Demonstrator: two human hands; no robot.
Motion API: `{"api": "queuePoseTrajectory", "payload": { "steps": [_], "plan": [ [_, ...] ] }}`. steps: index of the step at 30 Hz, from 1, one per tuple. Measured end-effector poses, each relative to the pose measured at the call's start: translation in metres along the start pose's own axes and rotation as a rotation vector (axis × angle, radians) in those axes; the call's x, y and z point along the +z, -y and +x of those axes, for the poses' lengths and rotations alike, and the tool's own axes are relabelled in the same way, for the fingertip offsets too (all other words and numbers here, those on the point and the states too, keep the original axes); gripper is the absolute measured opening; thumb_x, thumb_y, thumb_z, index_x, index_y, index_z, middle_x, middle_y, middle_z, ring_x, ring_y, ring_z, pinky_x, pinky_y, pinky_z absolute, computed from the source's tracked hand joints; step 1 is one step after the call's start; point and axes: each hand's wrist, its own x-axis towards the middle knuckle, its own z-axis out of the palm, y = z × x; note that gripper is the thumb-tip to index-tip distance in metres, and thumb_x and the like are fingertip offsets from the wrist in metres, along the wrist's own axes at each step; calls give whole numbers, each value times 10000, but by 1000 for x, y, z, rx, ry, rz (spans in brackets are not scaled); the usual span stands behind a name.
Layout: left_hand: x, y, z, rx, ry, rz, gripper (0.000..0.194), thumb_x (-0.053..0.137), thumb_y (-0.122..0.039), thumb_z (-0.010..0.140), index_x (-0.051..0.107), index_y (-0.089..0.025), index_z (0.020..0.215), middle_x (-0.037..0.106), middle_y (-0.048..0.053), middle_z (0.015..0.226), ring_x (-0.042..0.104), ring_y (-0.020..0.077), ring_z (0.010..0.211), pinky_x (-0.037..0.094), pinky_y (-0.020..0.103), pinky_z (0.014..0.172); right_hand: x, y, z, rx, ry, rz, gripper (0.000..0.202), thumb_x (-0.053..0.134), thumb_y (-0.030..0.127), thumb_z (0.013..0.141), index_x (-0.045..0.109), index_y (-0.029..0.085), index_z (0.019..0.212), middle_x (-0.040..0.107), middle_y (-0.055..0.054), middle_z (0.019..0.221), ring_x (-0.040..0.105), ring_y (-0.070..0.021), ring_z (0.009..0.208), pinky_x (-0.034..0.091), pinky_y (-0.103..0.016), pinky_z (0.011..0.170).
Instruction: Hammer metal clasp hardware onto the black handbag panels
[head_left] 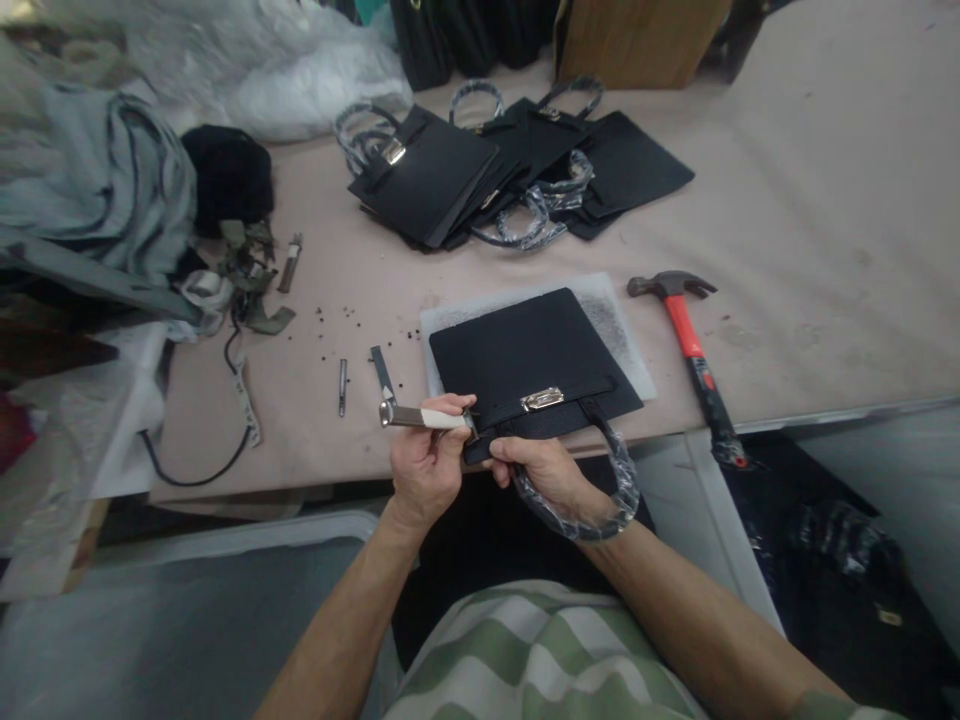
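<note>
A flat black handbag panel [525, 350] lies on a pale board [619, 330] at the table's front edge, a metal clasp [542, 399] on its strap. My left hand [427, 465] is closed round a metal punch [409, 415] wrapped in white, held sideways. The punch's tip is at the end of the black strap [480, 447]. My right hand [544, 465] pinches that strap between thumb and fingers. Its wrist passes through the plastic-wrapped bag handle [626, 475].
To the right lies a claw hammer [686, 330] with its grip over the table edge. Several black bag panels [435, 180] are piled at the back. Small metal tools [343, 388] and black scraps [349, 315] lie on the left; grey cloth [112, 180] is heaped beyond.
</note>
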Motion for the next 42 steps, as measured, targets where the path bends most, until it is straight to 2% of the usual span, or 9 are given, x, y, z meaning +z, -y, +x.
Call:
{"api": "queuePoseTrajectory", "payload": {
  "steps": [8,15,22,28,32,38,42],
  "plan": [
    [3,-2,-1,81,-10,103,74,570,-203,991,585,-176,1058,709,107,1089,719,213,1030,601,409,918,0,-2,-2,-23,-14,-45,243,729,389,633,659,180,532,585,-9,510,496,-128,506,413,-303,591],
    [9,-12,-7,227,-121,150,138,568,-133,977,548,-175,1107,676,106,1116,711,229,1064,621,438,909,-1,-2,-6,-46,-17,-83,269,717,400,682,656,188,527,600,-13,562,517,-149,604,414,-336,710],
    [8,-6,-18,206,-144,153,161,555,-146,986,540,-184,1141,670,109,1169,704,245,1112,625,467,937,-8,-13,-1,-53,1,-113,280,718,417,722,668,192,564,614,-10,612,529,-166,666,394,-356,769],
    [2,-5,-16,210,-86,120,205,564,-118,967,554,-192,1158,670,112,1216,694,256,1153,607,481,981,-7,-11,2,-62,37,-110,287,714,425,712,650,200,547,587,-8,610,506,-167,663,383,-359,770],
    [-3,-5,-10,253,-19,127,227,570,-106,959,560,-191,1170,688,113,1205,701,253,1147,621,441,959,-1,-4,1,-50,41,-126,273,700,394,694,633,200,514,574,-13,587,497,-164,650,381,-354,751],
    [-2,-3,-5,221,-28,152,209,556,-130,971,558,-195,1170,689,120,1197,703,244,1128,618,435,950,2,-3,3,-39,1,-101,264,704,392,687,640,197,521,581,-13,595,502,-161,652,385,-349,746],
    [-1,-3,8,203,3,133,157,567,-148,971,567,-200,1119,701,106,1140,711,235,1083,620,438,930,0,3,8,-34,1,-76,259,719,363,667,623,189,501,565,-6,566,499,-148,628,394,-332,720]
  ]
}}
